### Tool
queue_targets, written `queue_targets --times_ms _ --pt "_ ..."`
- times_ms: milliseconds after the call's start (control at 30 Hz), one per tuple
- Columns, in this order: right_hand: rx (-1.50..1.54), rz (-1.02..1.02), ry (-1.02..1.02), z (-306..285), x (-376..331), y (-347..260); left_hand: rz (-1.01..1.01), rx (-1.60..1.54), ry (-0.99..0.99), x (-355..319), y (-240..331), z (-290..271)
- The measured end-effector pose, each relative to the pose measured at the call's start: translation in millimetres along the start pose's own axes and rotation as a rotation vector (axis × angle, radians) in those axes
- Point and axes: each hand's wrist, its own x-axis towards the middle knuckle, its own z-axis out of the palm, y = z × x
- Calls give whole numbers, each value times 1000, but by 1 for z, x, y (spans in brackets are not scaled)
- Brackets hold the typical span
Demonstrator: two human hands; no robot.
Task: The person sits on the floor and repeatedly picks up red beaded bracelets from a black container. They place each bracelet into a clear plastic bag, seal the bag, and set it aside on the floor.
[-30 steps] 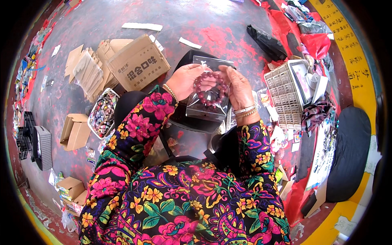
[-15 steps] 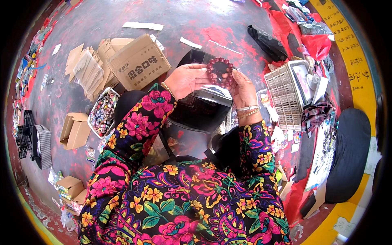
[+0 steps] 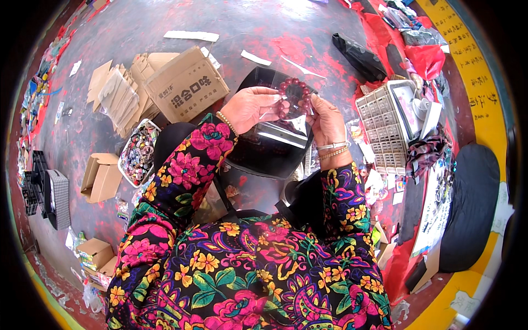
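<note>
A bracelet of dark red round beads (image 3: 295, 82) is held up in front of me between both hands. My left hand (image 3: 253, 108) pinches its left side between thumb and fingers. On its right side, my right hand (image 3: 328, 122) grips the beads with thumb and fingertips; some beads there are hidden by the fingers. Directly below lies a glossy black surface with rounded corners (image 3: 258, 149), which reflects light near the bracelet. Beaded bracelets circle both my wrists, and a pale bangle (image 3: 333, 146) is on the right one.
Left of the black surface are a large cardboard box (image 3: 186, 85), flattened cardboard, a white basket of small colourful items (image 3: 126, 170) and a small open carton (image 3: 100, 179). To the right stand a pale plastic crate (image 3: 379, 129) and a black bag (image 3: 357, 58).
The bracelet has turned and tilted between my fingers, so its ring looks narrower. Both hands stay in nearly the same place.
</note>
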Motion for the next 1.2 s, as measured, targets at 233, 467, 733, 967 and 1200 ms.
queue_targets --times_ms 233,467,733,967,1200 --pt "-64 -45 30 -1 1 5 -29 -31 -49 -1 0 7" --pt "-8 28 -85 7 -2 2 137 -76 -6 2 -1 2" --pt "-128 -6 -127 7 -12 -7 265 28 -12 6 -3 10" --pt "-584 -366 207 -61 -37 -63 192 59 -18 3 7 -2" --pt "-983 -163 676 -254 -105 -9 130 130 -48 4 6 8"
